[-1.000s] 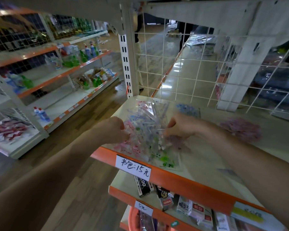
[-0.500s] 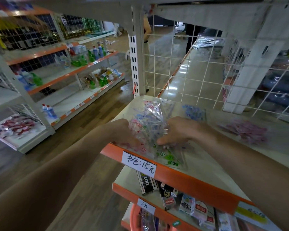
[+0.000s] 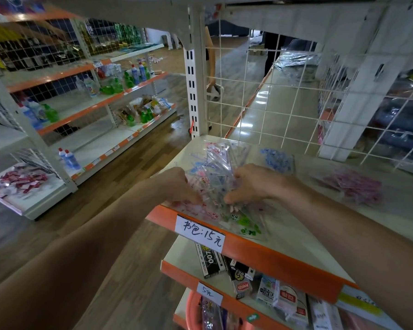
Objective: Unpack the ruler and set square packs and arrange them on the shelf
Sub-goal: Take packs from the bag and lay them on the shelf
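Observation:
A loose pile of clear ruler and set square packs (image 3: 221,163) with pink, blue and green prints lies at the front left corner of the cream shelf (image 3: 296,236). My left hand (image 3: 177,185) grips the pile's left side with curled fingers. My right hand (image 3: 250,184) holds its right side, fingertips pressed down into the packs. A green-printed pack (image 3: 244,223) sticks out toward the orange shelf edge. One blue-printed pack (image 3: 275,158) lies further back, and a pink stack (image 3: 353,184) sits to the right.
A white wire grid (image 3: 272,96) backs the shelf, with an upright post (image 3: 193,91) at its left. A price label (image 3: 200,231) is on the orange edge. Boxes and cartons fill the lower shelf (image 3: 260,282). Bottles stand on shelving (image 3: 100,91) across the aisle.
Both hands have drawn closer together on the pile and pulled it slightly toward the shelf's front edge. The camera has shifted a little.

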The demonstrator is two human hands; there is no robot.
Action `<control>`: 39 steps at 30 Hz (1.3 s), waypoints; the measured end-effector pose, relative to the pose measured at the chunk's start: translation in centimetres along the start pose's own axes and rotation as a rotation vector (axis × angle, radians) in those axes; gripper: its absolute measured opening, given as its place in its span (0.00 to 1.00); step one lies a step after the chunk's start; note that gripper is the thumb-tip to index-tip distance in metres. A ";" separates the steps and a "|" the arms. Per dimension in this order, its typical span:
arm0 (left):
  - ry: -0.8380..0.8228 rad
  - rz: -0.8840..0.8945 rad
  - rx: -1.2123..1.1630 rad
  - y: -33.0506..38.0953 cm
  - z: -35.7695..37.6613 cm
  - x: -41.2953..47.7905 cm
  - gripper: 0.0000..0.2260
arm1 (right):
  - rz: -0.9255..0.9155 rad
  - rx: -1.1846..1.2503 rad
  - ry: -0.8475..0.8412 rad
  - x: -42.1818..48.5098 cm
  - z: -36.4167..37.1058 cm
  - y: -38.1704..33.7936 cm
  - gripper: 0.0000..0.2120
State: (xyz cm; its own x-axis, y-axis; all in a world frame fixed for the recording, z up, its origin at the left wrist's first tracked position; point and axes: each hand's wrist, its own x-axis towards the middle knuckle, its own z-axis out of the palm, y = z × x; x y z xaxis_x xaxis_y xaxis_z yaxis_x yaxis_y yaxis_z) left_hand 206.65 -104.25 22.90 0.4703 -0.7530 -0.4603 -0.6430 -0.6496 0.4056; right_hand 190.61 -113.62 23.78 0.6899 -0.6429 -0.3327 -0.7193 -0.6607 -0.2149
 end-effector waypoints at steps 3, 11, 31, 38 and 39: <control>0.002 -0.008 -0.008 0.0 0.0 0.8 0.27 | 0.005 -0.003 -0.010 0.0 0.0 -0.1 0.31; -0.060 0.036 0.174 0.9 0.4 0.4 0.29 | 0.011 -0.001 -0.068 -0.3 -0.3 -0.4 0.29; -0.175 0.002 -0.364 -0.1 -1.4 -0.4 0.08 | -0.051 0.280 -0.151 -0.6 -0.3 1.0 0.34; -0.150 0.037 -0.707 -2.9 -4.1 -0.8 0.11 | -0.072 0.056 -0.085 -0.7 -0.9 1.1 0.31; -0.156 0.044 -0.766 -3.1 -4.5 -1.0 0.12 | -0.107 0.059 -0.012 -0.7 -1.2 0.7 0.28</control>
State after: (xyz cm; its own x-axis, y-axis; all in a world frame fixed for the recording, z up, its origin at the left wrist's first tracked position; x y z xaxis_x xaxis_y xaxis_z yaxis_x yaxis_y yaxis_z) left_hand 210.92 -101.95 25.60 0.3274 -0.7930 -0.5137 -0.0362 -0.5538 0.8318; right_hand 189.69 -114.08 24.93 0.7621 -0.5653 -0.3157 -0.6455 -0.7010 -0.3030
